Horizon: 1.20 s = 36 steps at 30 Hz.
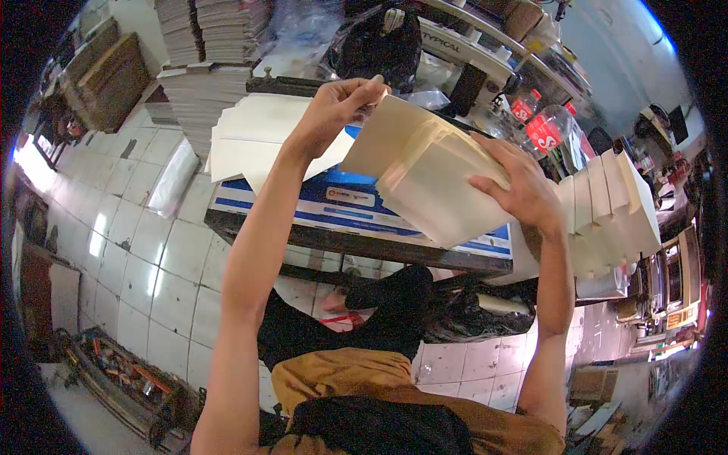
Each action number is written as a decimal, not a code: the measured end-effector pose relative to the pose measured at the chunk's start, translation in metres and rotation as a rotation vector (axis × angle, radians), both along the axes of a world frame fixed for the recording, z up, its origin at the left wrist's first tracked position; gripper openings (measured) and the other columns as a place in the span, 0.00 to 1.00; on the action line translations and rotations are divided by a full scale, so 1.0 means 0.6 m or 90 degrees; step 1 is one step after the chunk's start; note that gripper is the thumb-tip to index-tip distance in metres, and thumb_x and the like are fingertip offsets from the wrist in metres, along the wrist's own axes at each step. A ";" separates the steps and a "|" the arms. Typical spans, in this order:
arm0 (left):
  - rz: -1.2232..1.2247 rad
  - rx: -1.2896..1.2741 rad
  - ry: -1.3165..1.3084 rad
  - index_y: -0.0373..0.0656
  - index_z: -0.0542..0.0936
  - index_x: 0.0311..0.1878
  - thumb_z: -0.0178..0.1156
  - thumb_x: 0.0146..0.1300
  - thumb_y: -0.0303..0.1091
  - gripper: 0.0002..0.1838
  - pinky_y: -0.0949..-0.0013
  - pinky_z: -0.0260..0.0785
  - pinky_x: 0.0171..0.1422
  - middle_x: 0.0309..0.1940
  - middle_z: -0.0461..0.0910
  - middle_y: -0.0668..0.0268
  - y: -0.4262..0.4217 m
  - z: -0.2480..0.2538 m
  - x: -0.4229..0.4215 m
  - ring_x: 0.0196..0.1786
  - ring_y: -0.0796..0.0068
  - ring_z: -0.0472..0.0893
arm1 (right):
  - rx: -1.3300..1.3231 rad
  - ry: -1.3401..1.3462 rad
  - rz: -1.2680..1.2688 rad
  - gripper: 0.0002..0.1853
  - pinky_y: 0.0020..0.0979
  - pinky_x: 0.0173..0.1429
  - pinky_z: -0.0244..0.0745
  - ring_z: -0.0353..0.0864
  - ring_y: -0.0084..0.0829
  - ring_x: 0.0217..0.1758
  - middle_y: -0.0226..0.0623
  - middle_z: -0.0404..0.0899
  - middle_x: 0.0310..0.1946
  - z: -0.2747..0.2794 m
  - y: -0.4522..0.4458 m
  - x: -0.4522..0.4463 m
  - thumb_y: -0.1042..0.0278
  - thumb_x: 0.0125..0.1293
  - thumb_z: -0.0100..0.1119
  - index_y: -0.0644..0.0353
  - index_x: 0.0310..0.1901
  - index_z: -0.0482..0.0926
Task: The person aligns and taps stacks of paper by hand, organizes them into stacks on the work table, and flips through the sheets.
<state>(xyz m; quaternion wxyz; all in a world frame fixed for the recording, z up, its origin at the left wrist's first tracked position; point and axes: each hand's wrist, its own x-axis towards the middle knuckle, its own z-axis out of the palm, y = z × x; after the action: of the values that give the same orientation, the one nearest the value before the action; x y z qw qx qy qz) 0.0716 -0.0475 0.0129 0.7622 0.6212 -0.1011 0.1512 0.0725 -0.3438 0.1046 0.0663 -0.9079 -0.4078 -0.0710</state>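
Note:
My right hand (519, 182) grips a fanned stack of cream paper sheets (444, 193) by its right side, with the thumb on top. At the upper left corner of one sheet (379, 133), which sticks out from that stack, my left hand (345, 114) is closed in a pinch; its fingertips are partly hidden. Left of the stack, loose cream sheets (246, 144) lie spread on the table. Blue and white printed material (356, 199) covers the tabletop below the papers.
Stepped piles of cream paper (607, 216) stand at the table's right. Two bottles with red labels (544, 130) are behind my right hand, near a sewing machine (447, 44) marked "TYPICAL". Tall paper stacks (193, 98) rise at back left. A black plastic bag (481, 315) sits below the table.

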 end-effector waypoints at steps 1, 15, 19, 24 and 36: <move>-0.013 -0.005 -0.011 0.43 0.83 0.36 0.59 0.65 0.52 0.20 0.80 0.63 0.38 0.27 0.77 0.75 0.001 -0.010 0.001 0.30 0.87 0.71 | 0.002 -0.006 0.005 0.35 0.43 0.65 0.65 0.72 0.48 0.60 0.49 0.73 0.58 -0.002 -0.001 0.002 0.44 0.60 0.60 0.58 0.64 0.68; 0.222 0.058 -0.125 0.38 0.81 0.34 0.63 0.64 0.40 0.13 0.81 0.62 0.34 0.24 0.76 0.75 -0.033 -0.025 0.000 0.29 0.89 0.70 | -0.007 -0.071 0.034 0.35 0.45 0.62 0.66 0.73 0.50 0.58 0.50 0.74 0.54 -0.008 0.039 -0.009 0.50 0.62 0.59 0.51 0.68 0.61; 0.236 0.127 -0.112 0.36 0.80 0.35 0.62 0.65 0.39 0.13 0.81 0.61 0.33 0.24 0.77 0.74 -0.019 -0.023 0.001 0.29 0.90 0.69 | -0.019 -0.077 0.076 0.33 0.46 0.56 0.70 0.76 0.52 0.50 0.49 0.76 0.48 -0.008 0.042 -0.002 0.48 0.63 0.57 0.49 0.68 0.63; 0.165 0.210 -0.110 0.37 0.79 0.34 0.60 0.66 0.43 0.16 0.78 0.63 0.36 0.24 0.76 0.73 0.003 -0.005 0.006 0.30 0.85 0.70 | 0.004 -0.057 0.103 0.32 0.46 0.52 0.72 0.77 0.52 0.46 0.48 0.77 0.44 -0.008 0.039 0.001 0.50 0.63 0.57 0.50 0.67 0.64; 0.520 0.160 -0.051 0.37 0.82 0.39 0.64 0.62 0.44 0.17 0.74 0.68 0.40 0.30 0.81 0.68 0.123 0.050 -0.013 0.34 0.80 0.76 | 0.018 -0.051 0.121 0.32 0.45 0.51 0.72 0.77 0.52 0.45 0.49 0.77 0.43 -0.010 0.039 0.006 0.51 0.64 0.57 0.51 0.67 0.64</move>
<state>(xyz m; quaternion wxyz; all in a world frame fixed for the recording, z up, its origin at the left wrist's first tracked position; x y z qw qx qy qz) 0.0638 0.0266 0.0431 0.5540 0.6918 0.1058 0.4510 0.0761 -0.3204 0.0987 0.0689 -0.8605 -0.4933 -0.1067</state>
